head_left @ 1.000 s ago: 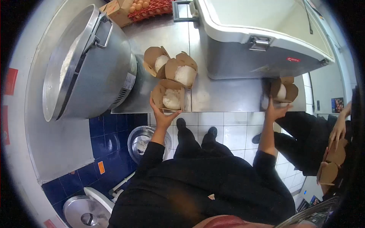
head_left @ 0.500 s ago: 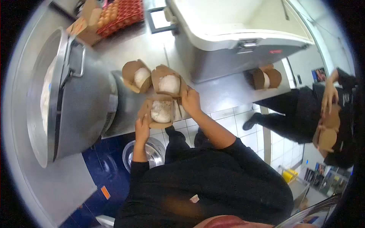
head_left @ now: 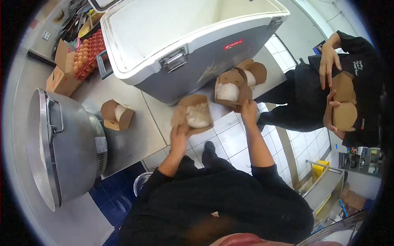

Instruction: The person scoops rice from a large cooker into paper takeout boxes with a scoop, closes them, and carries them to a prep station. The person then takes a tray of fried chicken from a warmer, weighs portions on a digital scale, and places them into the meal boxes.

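Note:
My left hand (head_left: 179, 140) grips the near side of an open cardboard box with rice (head_left: 198, 116), held over the front edge of the steel counter. My right hand (head_left: 249, 112) is closed on the near right side of a second box with rice (head_left: 228, 92), in front of the cooler. Touching or nearly touching that one, a third open box (head_left: 255, 74) shows a white mound inside. Farther left, near the big pot, a fourth open box with rice (head_left: 117, 114) sits alone on the counter.
A large grey cooler (head_left: 205, 61) with a white rim stands open at the back. A big metal pot (head_left: 78, 143) is at the left. Eggs (head_left: 81, 60) in red trays lie behind a carton. At the right, a person in black (head_left: 357, 86) holds cardboard boxes.
Both hands have moved right along the counter with a box each, away from the fourth box. The view has turned to the right. My hands are farther apart than half a second ago.

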### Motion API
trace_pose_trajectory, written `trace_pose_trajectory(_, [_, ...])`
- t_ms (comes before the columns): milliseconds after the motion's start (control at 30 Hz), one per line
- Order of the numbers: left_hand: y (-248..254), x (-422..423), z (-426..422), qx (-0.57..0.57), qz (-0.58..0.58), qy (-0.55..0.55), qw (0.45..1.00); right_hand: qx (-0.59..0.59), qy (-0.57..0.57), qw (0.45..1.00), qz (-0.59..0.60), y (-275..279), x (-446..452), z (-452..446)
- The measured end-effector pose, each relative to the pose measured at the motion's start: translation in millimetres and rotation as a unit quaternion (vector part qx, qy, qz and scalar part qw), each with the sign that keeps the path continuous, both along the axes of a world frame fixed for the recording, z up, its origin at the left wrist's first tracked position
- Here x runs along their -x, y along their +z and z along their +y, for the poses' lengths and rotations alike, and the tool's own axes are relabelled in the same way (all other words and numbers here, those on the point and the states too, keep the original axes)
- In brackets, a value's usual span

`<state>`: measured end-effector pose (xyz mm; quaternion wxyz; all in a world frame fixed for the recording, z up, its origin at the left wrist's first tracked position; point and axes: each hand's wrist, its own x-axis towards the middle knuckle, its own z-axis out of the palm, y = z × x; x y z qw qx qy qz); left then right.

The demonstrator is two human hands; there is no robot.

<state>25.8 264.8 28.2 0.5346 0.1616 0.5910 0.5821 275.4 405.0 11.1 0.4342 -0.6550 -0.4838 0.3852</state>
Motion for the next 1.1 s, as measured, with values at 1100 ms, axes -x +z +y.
trace_pose_trajectory(1100, [-6.5, 138.3, -48.4, -0.059, 0.495, -0.027, 0.867, -0.039, 0.128, 0.983, 0.124, -5.9, 200.3, -203.7])
